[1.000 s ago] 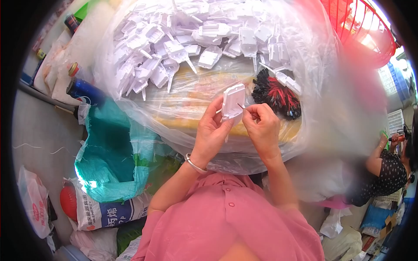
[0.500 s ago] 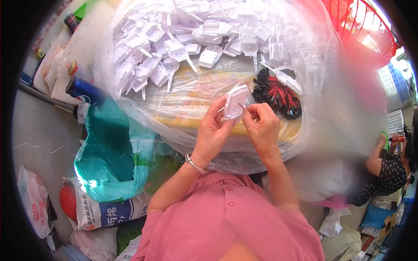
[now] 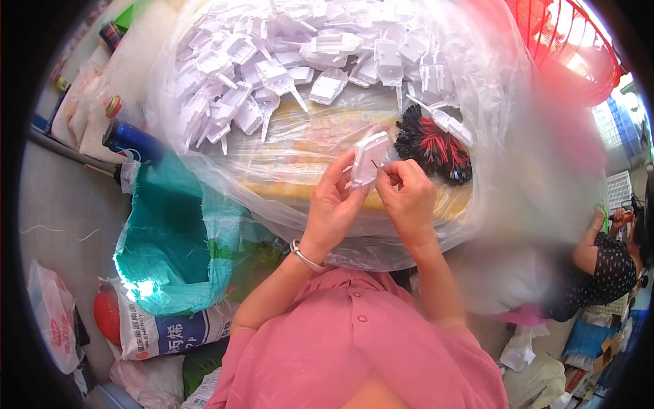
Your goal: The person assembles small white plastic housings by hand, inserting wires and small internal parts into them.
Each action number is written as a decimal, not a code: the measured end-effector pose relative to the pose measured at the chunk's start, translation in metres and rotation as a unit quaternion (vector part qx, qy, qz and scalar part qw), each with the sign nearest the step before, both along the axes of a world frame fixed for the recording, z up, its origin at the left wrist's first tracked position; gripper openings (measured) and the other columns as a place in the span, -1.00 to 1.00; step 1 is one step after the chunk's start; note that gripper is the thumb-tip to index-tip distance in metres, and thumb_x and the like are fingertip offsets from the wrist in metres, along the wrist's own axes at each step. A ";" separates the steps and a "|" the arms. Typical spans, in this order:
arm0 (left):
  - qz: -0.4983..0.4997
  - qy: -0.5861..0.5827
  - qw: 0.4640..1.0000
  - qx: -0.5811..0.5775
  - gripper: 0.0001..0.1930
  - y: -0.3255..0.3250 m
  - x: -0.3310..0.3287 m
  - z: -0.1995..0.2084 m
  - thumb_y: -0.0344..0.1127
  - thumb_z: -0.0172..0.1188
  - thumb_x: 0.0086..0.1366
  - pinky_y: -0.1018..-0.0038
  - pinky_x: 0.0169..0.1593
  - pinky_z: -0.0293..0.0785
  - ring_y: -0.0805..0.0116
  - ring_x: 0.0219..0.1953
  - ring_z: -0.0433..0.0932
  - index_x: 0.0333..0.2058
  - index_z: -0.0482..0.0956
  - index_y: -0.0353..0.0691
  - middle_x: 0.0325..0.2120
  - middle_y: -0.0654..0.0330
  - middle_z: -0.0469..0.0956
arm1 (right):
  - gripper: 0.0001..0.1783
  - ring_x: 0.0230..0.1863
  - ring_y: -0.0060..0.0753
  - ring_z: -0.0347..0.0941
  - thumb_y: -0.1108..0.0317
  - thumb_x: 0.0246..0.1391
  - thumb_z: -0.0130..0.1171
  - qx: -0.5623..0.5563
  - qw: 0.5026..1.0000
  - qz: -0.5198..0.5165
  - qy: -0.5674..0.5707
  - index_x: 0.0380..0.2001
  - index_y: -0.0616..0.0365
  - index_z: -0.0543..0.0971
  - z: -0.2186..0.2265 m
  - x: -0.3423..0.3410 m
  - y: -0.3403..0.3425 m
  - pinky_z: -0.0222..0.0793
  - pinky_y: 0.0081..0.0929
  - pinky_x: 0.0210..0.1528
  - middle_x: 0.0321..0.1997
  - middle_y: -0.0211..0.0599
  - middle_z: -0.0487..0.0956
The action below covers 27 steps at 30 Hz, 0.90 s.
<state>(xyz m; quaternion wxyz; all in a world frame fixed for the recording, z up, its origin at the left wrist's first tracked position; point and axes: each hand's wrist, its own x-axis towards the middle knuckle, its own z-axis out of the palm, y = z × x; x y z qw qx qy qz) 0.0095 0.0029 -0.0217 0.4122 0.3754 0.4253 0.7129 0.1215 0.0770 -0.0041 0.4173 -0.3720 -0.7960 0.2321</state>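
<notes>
My left hand (image 3: pixel 335 198) is closed around the edge of a white plastic casing (image 3: pixel 368 158), holding it tilted up above the plastic sheet. In a pinch, my right hand (image 3: pixel 409 198) grips a thin dark wire (image 3: pixel 375 164), its tip lying against the casing's face. Whether the tip is inside a hole is too small to tell. Just beyond my right hand lies a bundle of black and red wires (image 3: pixel 439 148). Farther back is a heap of similar white casings (image 3: pixel 329 86), many with a long narrow stem.
Clear plastic sheeting (image 3: pixel 293 146) covers the work surface. To my left are an open teal woven sack (image 3: pixel 170 225), a blue can (image 3: pixel 133 138) and a printed sack (image 3: pixel 170 334). A red basket (image 3: pixel 565 41) stands at the far right. Another person (image 3: pixel 599 269) sits to the right.
My right hand has shifted slightly up and left, bringing the dark wire's tip farther across the casing's face. My left hand and the casing have barely moved.
</notes>
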 end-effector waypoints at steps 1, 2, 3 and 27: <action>0.000 0.000 1.000 0.000 -0.43 -0.001 0.000 0.000 -0.68 0.04 0.17 0.57 -0.03 0.41 0.43 0.04 0.37 0.16 0.18 -0.25 0.07 0.21 0.29 | -0.94 -0.56 -0.27 0.47 0.44 -0.13 0.19 0.000 1.000 0.000 0.000 -0.55 0.13 0.49 -0.001 0.000 0.000 0.33 -0.40 -0.53 -0.52 -0.30 0.48; -0.006 -0.003 1.000 -0.018 -0.44 -0.002 0.000 -0.001 -0.67 0.05 0.16 0.58 -0.03 0.41 0.43 0.06 0.35 0.15 0.21 -0.24 0.10 0.19 0.24 | -0.94 -0.55 -0.26 0.47 0.45 -0.12 0.18 -0.002 1.000 0.000 0.000 -0.54 0.13 0.50 -0.001 0.001 0.000 0.34 -0.39 -0.53 -0.51 -0.29 0.48; -0.012 -0.006 0.999 -0.037 -0.45 -0.004 0.001 -0.002 -0.66 0.06 0.16 0.59 -0.02 0.41 0.43 0.08 0.33 0.14 0.23 -0.24 0.14 0.18 0.19 | -0.94 -0.55 -0.25 0.47 0.45 -0.12 0.18 -0.005 1.000 0.001 -0.001 -0.53 0.14 0.50 -0.002 0.001 0.000 0.34 -0.39 -0.52 -0.50 -0.28 0.47; 0.020 0.155 0.978 -0.138 -0.91 0.032 0.000 0.011 -0.42 0.21 0.13 0.66 -0.38 0.33 0.60 -0.46 0.42 -0.46 0.52 -0.30 -0.55 0.32 0.49 | -0.73 -0.15 -0.09 0.46 0.50 -0.05 0.10 0.137 0.977 -0.038 0.157 -0.20 0.26 0.46 -0.014 0.044 0.021 0.39 -0.41 -0.13 -0.16 -0.10 0.49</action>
